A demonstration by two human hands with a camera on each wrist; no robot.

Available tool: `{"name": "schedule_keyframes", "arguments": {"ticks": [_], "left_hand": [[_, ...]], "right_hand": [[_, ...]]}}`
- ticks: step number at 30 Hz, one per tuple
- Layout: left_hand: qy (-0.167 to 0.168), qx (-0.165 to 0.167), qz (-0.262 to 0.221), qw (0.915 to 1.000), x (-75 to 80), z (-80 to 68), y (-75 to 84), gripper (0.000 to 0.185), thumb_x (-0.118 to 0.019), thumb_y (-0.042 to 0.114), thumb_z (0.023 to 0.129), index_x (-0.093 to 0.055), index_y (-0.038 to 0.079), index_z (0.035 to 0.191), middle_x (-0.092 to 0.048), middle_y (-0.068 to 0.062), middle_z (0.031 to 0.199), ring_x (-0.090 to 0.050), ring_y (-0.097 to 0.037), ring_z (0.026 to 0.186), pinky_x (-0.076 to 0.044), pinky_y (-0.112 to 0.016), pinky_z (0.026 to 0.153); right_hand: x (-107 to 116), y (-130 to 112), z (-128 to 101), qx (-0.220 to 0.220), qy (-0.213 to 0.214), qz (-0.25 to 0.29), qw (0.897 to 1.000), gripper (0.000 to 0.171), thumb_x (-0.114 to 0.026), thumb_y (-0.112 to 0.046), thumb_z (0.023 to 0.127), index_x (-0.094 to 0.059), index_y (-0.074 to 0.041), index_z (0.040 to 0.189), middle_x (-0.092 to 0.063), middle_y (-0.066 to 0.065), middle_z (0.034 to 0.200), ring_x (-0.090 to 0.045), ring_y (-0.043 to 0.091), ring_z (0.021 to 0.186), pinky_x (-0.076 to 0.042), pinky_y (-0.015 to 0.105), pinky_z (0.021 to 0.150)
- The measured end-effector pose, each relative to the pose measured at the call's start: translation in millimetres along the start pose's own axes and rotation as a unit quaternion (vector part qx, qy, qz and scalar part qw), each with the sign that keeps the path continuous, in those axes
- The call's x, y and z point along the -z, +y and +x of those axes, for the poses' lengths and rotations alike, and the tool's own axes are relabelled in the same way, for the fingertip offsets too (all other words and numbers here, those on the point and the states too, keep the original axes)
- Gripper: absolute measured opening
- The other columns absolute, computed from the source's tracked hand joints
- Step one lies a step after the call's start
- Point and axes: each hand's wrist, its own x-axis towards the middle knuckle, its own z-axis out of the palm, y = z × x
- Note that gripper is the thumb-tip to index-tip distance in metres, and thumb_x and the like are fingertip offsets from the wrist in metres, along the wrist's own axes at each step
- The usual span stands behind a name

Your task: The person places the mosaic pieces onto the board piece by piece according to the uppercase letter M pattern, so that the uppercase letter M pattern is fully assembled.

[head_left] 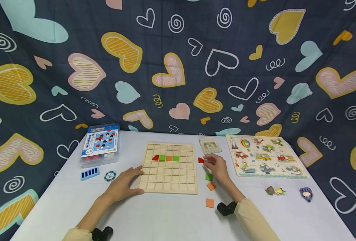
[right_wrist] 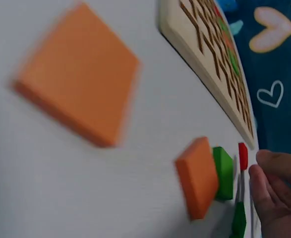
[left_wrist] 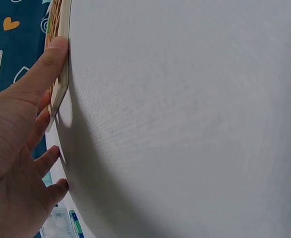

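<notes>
A wooden grid board lies mid-table. One of its rows holds a red curved-edge piece, two green squares and an orange square. My left hand rests at the board's left side, thumb on the near corner and fingers spread along the edge. To the right of the board my right hand has thumb and fingertips close together, right at another red piece. In the right wrist view a narrow gap shows between that red piece and the fingertips.
Near my right hand lie a green square and two orange squares. Behind are a pattern card and a vehicle puzzle board. Small figures lie right; a plastic box, blue slotted piece and round token left.
</notes>
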Motion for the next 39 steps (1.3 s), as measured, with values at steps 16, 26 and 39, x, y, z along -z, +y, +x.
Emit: {"name": "schedule_keyframes", "arguments": {"ticks": [16, 26, 39], "left_hand": [[-0.003, -0.001, -0.004, 1.0, -1.2, 2.5, 0.1, 0.07, -0.081, 0.043, 0.072, -0.057, 0.01, 0.128, -0.042, -0.012, 0.147, -0.033, -0.046, 0.134, -0.032, -0.062, 0.106], [0.001, -0.005, -0.011, 0.9999, -2.3, -0.4, -1.4, 0.068, -0.082, 0.041, 0.071, -0.058, 0.011, 0.127, -0.043, -0.013, 0.147, -0.034, -0.047, 0.133, -0.032, -0.062, 0.106], [0.005, -0.008, -0.011, 0.9999, -0.3, 0.1, 0.6, 0.068, -0.081, 0.043, 0.072, -0.058, 0.011, 0.127, -0.044, -0.013, 0.146, -0.035, -0.047, 0.133, -0.032, -0.062, 0.106]], "right_hand": [[-5.8, -0.7, 21.9, 0.013, -0.009, -0.077, 0.997, 0.018, -0.078, 0.011, 0.071, -0.07, 0.003, 0.086, -0.071, 0.012, 0.079, -0.066, 0.021, 0.07, -0.054, 0.025, 0.061], [-13.3, -0.1, 18.0, 0.001, 0.016, -0.072, 0.997, 0.011, -0.076, 0.006, 0.076, -0.071, 0.003, 0.086, -0.071, 0.013, 0.08, -0.065, 0.02, 0.072, -0.056, 0.03, 0.065], [-19.5, 0.6, 20.1, 0.0, 0.023, -0.061, 0.998, 0.015, -0.077, 0.006, 0.075, -0.072, 0.001, 0.087, -0.071, 0.01, 0.08, -0.066, 0.019, 0.071, -0.059, 0.033, 0.069]]}}
